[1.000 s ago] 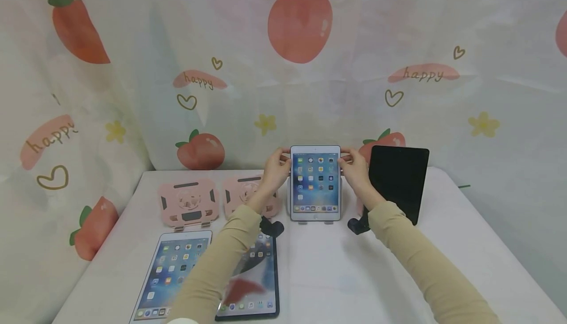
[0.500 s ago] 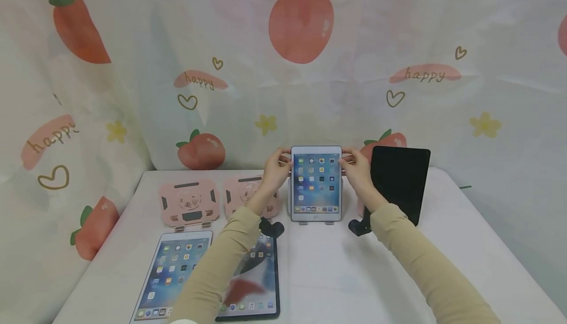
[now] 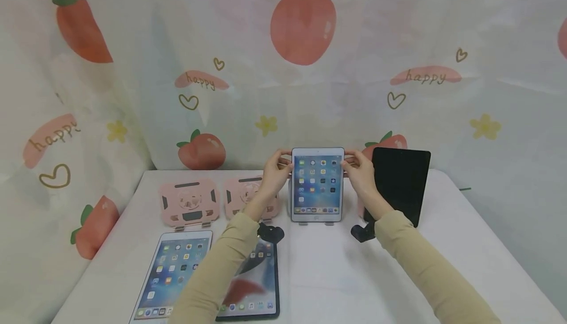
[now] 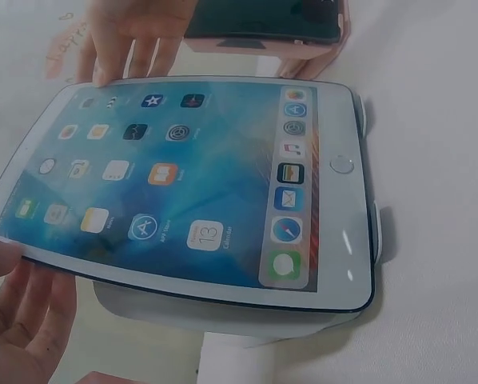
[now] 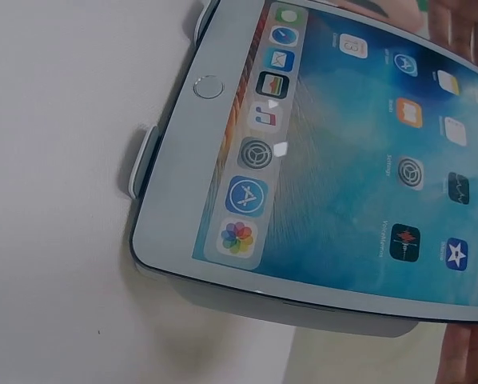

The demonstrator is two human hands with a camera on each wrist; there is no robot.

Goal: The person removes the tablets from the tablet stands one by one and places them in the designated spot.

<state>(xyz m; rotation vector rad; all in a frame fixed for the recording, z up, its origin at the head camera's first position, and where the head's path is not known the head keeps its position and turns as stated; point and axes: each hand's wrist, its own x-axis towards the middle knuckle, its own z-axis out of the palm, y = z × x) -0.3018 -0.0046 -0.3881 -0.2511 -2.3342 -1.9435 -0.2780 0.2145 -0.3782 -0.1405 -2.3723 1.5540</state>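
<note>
A white tablet with a lit home screen leans nearly upright on a pale stand. Two small lips of the stand catch its lower edge, and the stand's back plate shows behind it. My left hand pinches the tablet's upper left edge, thumb at the front and fingers behind. On the opposite edge, at about the same height, my right hand grips it likewise. Parts of the fingers behind the tablet are hidden.
A black tablet stands on a pink stand at right. Two pink stands, left and middle, are at left. Before them lie a white tablet and a dark-framed tablet, partly under the left sleeve.
Both hands keep their hold on the white tablet, which stays on the stand. The head view has shifted slightly, and the right wrist sits a touch further right and lower.
</note>
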